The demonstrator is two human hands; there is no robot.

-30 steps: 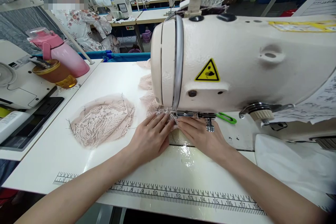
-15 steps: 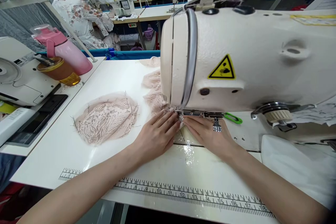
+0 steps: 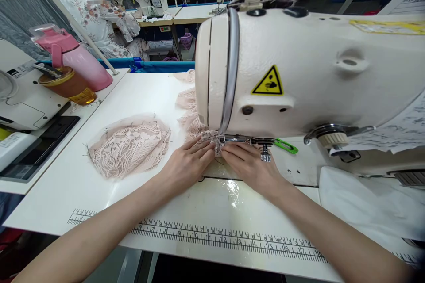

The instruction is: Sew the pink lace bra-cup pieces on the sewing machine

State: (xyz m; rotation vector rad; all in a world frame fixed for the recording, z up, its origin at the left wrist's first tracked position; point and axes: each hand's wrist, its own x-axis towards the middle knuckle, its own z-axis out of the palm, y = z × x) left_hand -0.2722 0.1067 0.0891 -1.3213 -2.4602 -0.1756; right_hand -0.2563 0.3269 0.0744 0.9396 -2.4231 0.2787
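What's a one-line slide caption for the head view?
Left hand on pink lace, right hand alongside, at the sewing machine; a separate lace piece lies to the left.

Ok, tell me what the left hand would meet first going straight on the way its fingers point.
Past the lace beneath it, the left hand would probably first meet the metal foot parts below the sewing machine head, though depth there is unclear.

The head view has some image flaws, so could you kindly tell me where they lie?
All in the head view: bright glare on the white table beside the right hand; pixel blocks mask part of the background person; the lower right corner darkens, where the right forearm seems softly blurred; the yellow warning triangle, though, looks crisp.
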